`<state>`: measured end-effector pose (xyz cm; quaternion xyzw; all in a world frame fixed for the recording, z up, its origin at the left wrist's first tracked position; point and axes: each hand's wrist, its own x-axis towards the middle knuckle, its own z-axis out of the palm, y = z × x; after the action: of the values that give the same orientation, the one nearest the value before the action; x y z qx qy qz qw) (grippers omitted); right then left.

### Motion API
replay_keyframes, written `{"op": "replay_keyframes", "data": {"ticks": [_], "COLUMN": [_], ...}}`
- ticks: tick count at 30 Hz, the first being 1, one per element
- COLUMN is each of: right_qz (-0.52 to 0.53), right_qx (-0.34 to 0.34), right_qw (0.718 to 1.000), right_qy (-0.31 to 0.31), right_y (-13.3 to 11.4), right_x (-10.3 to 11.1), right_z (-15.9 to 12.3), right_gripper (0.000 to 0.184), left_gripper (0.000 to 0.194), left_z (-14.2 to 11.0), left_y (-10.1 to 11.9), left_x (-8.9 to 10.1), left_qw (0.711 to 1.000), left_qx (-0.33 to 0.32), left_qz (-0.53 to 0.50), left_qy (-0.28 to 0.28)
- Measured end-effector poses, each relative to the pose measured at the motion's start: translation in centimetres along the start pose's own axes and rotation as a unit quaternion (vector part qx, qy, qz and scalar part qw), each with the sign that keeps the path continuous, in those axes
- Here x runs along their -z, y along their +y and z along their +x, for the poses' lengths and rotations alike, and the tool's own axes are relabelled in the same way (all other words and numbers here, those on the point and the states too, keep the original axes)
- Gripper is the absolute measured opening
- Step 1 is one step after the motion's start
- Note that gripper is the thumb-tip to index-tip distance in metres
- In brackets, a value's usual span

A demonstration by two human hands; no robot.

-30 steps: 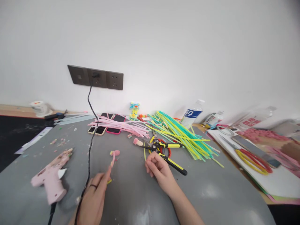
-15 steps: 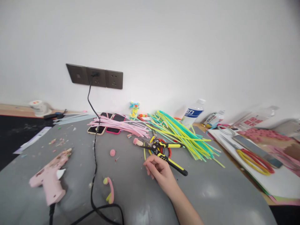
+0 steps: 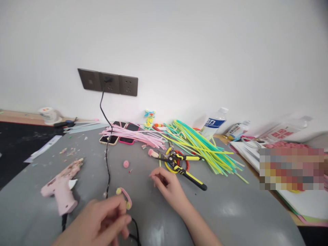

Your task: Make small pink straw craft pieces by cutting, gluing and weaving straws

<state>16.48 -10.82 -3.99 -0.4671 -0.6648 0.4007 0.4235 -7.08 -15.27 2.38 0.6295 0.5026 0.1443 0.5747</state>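
Fingers of the left hand [image 3: 110,217], in the head view, are bent, nearer than the pliers [image 3: 175,163] and left of them; the curved pink piece [image 3: 127,195] lies just beyond. Right hand [image 3: 166,182], before the pliers, curls loosely. Whether either grips something, I cannot tell. Handling this piece seems the step; it calls for light pinch.
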Motion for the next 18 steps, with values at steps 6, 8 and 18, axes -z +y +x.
{"op": "replay_keyframes", "data": {"ticks": [6,8,18], "right_qz": [0.120,0.146,0.214], "right_qx": [0.011,0.006,-0.066], "right_qw": [0.993,0.989,0.970], "right_qy": [0.017,0.011,-0.094], "right_y": [0.2,0.4,0.1], "right_x": [-0.8,-1.1,0.5], "right_z": [2.2,2.4,2.1], "right_gripper": [0.021,0.024,0.041], "left_gripper": [0.026,0.031,0.020], "left_z": [5.2,6.5,7.0], "left_y": [1.9,2.0,2.3], "left_x": [-0.6,-0.9,-1.8], "left_qw": [0.983,0.976,0.980], "left_qx": [-0.043,-0.072,-0.142], "left_qz": [-0.027,-0.059,0.002], "left_qy": [0.179,0.197,0.141]}}
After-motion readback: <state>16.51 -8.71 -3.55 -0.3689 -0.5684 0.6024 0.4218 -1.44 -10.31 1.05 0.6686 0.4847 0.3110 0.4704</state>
